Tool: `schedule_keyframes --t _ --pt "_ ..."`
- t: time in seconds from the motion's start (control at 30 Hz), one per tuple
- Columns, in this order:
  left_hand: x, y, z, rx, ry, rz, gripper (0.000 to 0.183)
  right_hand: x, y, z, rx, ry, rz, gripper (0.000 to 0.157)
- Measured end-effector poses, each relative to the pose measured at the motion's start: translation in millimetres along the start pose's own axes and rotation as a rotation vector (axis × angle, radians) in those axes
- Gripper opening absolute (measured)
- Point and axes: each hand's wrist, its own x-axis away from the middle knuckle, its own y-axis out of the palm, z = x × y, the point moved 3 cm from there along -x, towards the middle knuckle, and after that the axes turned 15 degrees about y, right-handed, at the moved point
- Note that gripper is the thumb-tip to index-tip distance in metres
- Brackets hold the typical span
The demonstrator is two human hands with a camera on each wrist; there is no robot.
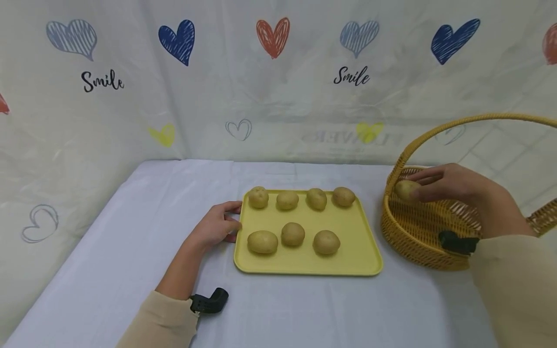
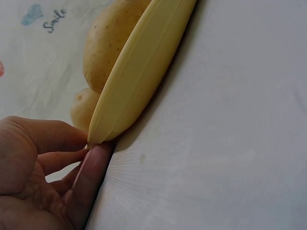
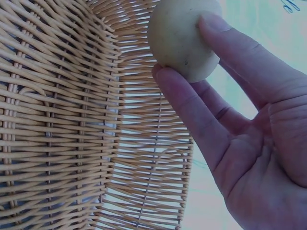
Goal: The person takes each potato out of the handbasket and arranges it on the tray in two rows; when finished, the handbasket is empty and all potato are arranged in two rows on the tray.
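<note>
My right hand (image 1: pixel 457 183) holds a potato (image 1: pixel 407 190) between thumb and fingers, over the left part of a wicker basket (image 1: pixel 398 232). In the right wrist view, the potato (image 3: pixel 184 38) sits at the fingertips above the woven side. My left hand (image 1: pixel 217 223) pinches the left edge of a yellow tray (image 1: pixel 304 267); in the left wrist view, thumb and fingers meet at the tray's rim (image 2: pixel 129 91). Several potatoes lie on the tray in two rows, such as one large oval potato (image 1: pixel 262 241) at front left and another potato (image 1: pixel 344 196) at back right.
The basket's tall arched handle (image 1: pixel 474 117) rises over the right hand. A white cloth (image 1: pixel 287 309) covers the table, and a curtain (image 1: pixel 209 96) printed with hearts hangs behind. Each wrist wears a black camera, like the left wrist camera (image 1: pixel 211 302).
</note>
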Motion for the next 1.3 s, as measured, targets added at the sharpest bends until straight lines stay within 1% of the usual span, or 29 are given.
schedule_keyframes --t 0.17,0.27,0.43,0.67,0.87,1.1,1.17,1.3 --pt "0.6 -0.5 -0.9 0.014 0.012 -0.001 0.071 9 -1.8 -3 -0.001 -0.007 0.017 0.069" --pt "0.8 0.0 -0.7 0.015 0.016 -0.004 0.071 14 -4.2 -3 0.011 0.004 0.029 0.070" --pt "1.6 0.6 0.0 0.010 0.010 -0.009 0.071 19 -9.2 -2 -0.014 0.009 0.026 0.069" --pt "1.0 0.5 2.3 0.016 0.009 -0.007 0.071 31 -14.5 -7 0.058 -0.011 0.114 0.068" --pt "2.1 -0.8 2.6 0.015 0.000 -0.004 0.071 39 -10.6 -12 0.014 -0.024 0.095 0.064" --pt "0.9 -2.0 1.7 0.006 0.005 -0.004 0.071 47 -6.0 -13 -0.081 -0.076 0.081 0.052" --pt "0.6 -1.7 1.1 0.008 0.009 -0.003 0.071 48 -5.9 -14 -0.089 -0.084 0.089 0.050" --pt "1.2 0.1 0.1 0.008 0.006 -0.004 0.071 51 -4.6 -13 -0.045 -0.069 0.109 0.052"
